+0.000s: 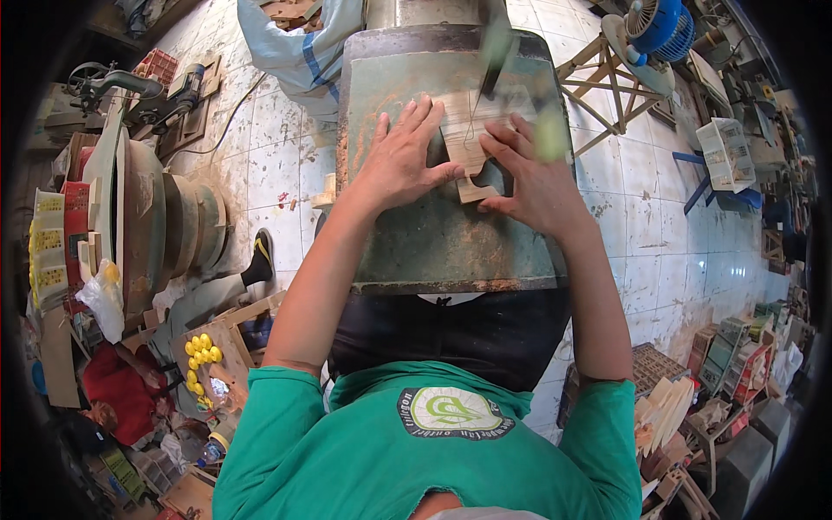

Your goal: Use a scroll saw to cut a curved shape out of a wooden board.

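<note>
A flat, light-brown wooden board [468, 154] with pencil lines and a curved, notched near end lies on the worn green machine table [407, 251]. My left hand [407, 156] rests flat with spread fingers along the board's left side, its thumb reaching the notched part. On the right, my right hand [537, 178] grips the board, with bent fingers on top and the thumb by its near end. A dark upright part of the machine [494, 52], probably a saw's blade guide, stands at the board's far end; the cutting point is hard to make out. Blurred green shapes partly cover that area.
A white sack [295, 61] stands beyond the table's left corner. To the right are a blue fan [660, 30] on a wooden stand and a white basket [726, 154]. At left, a person in red [130, 390] sits near a large round machine [143, 217]. Wood pieces [667, 416] lie lower right.
</note>
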A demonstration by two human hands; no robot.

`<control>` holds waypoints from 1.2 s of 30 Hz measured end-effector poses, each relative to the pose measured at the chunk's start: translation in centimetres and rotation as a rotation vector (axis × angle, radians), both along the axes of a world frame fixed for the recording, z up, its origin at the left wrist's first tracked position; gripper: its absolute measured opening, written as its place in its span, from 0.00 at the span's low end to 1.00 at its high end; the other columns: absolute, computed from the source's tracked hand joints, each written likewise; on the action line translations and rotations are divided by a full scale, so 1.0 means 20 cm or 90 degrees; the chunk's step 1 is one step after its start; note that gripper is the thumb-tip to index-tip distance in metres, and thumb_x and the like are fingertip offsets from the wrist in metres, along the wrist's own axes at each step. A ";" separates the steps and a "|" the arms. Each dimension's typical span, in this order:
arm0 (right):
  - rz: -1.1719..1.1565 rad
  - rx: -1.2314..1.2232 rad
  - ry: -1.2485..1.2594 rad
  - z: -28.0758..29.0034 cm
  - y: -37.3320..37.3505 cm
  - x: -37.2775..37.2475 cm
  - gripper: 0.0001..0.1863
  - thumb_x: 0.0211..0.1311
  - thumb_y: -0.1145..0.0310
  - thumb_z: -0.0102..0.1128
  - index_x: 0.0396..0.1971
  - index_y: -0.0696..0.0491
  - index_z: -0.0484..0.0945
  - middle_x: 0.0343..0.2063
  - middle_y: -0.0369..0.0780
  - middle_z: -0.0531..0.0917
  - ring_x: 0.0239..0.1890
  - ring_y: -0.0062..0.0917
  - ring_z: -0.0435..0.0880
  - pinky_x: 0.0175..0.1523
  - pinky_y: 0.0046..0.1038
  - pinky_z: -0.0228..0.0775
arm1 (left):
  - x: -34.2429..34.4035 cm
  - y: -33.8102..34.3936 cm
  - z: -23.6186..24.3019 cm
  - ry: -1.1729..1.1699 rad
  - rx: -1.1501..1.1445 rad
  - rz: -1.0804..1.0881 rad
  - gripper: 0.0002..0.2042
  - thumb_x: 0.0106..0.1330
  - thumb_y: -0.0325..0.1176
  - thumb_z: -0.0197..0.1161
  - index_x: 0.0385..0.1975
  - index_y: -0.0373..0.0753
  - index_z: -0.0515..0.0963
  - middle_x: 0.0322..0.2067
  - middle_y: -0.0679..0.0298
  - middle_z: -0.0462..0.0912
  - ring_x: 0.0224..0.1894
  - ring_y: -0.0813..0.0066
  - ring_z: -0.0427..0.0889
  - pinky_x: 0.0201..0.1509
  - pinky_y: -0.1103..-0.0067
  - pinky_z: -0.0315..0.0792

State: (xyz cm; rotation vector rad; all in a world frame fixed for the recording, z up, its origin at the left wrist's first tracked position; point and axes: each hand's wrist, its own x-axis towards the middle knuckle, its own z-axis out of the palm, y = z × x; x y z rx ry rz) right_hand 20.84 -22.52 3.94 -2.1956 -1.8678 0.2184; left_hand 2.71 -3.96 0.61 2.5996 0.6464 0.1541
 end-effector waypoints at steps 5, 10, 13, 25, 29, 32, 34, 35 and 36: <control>0.023 0.010 0.034 -0.04 0.02 0.05 0.51 0.45 0.48 0.86 0.73 0.44 0.75 0.78 0.34 0.69 0.82 0.43 0.62 0.83 0.49 0.57 | 0.01 0.05 0.01 0.021 -0.005 -0.034 0.52 0.67 0.65 0.69 0.84 0.40 0.55 0.84 0.49 0.53 0.87 0.51 0.49 0.88 0.50 0.40; -0.003 0.021 -0.006 -0.07 0.01 0.01 0.51 0.45 0.49 0.87 0.73 0.44 0.74 0.80 0.35 0.66 0.83 0.45 0.60 0.83 0.49 0.57 | 0.01 0.07 0.01 -0.012 -0.003 -0.060 0.52 0.66 0.62 0.71 0.83 0.38 0.56 0.83 0.47 0.57 0.86 0.50 0.51 0.88 0.49 0.39; -0.012 0.018 0.005 -0.07 0.02 0.01 0.53 0.46 0.49 0.87 0.74 0.45 0.71 0.80 0.35 0.66 0.83 0.45 0.59 0.83 0.49 0.56 | 0.02 0.00 0.01 -0.014 -0.062 -0.008 0.51 0.65 0.58 0.72 0.81 0.33 0.57 0.80 0.45 0.62 0.85 0.48 0.55 0.87 0.48 0.40; -0.077 0.047 0.011 -0.10 -0.06 -0.10 0.59 0.43 0.52 0.89 0.77 0.46 0.65 0.82 0.46 0.61 0.84 0.50 0.55 0.82 0.54 0.54 | 0.04 -0.24 -0.04 -0.067 0.018 0.142 0.49 0.64 0.55 0.71 0.80 0.32 0.60 0.80 0.45 0.61 0.84 0.46 0.57 0.86 0.46 0.43; -0.009 0.097 0.044 -0.12 -0.08 -0.10 0.52 0.46 0.61 0.87 0.74 0.47 0.70 0.81 0.45 0.62 0.84 0.51 0.56 0.82 0.54 0.56 | 0.04 -0.24 -0.04 -0.051 0.039 0.130 0.49 0.64 0.56 0.71 0.80 0.33 0.61 0.80 0.45 0.62 0.84 0.46 0.57 0.86 0.46 0.45; -0.020 0.137 0.125 -0.15 -0.07 -0.08 0.48 0.47 0.66 0.85 0.72 0.48 0.72 0.80 0.43 0.65 0.84 0.48 0.57 0.81 0.50 0.59 | 0.04 -0.24 -0.05 -0.062 0.037 0.134 0.49 0.64 0.56 0.71 0.80 0.33 0.61 0.80 0.45 0.62 0.84 0.46 0.57 0.86 0.46 0.45; -0.054 0.128 0.193 -0.16 -0.07 -0.07 0.48 0.47 0.68 0.84 0.72 0.49 0.72 0.79 0.42 0.67 0.83 0.47 0.58 0.81 0.47 0.60 | 0.04 -0.24 -0.04 -0.061 0.035 0.138 0.49 0.63 0.56 0.71 0.80 0.33 0.61 0.80 0.45 0.62 0.84 0.46 0.57 0.86 0.46 0.45; -0.051 0.156 0.188 -0.17 -0.06 -0.08 0.47 0.47 0.69 0.84 0.71 0.50 0.72 0.79 0.42 0.68 0.83 0.46 0.59 0.81 0.45 0.61 | 0.05 -0.24 -0.04 -0.062 0.030 0.140 0.50 0.63 0.55 0.72 0.80 0.33 0.61 0.80 0.45 0.62 0.84 0.46 0.57 0.86 0.46 0.45; -0.047 0.191 0.175 -0.18 -0.06 -0.08 0.47 0.47 0.69 0.83 0.71 0.51 0.72 0.78 0.42 0.70 0.83 0.45 0.61 0.81 0.44 0.62 | 0.05 -0.24 -0.04 -0.062 0.030 0.138 0.50 0.63 0.55 0.72 0.80 0.33 0.61 0.80 0.45 0.62 0.84 0.46 0.57 0.86 0.46 0.45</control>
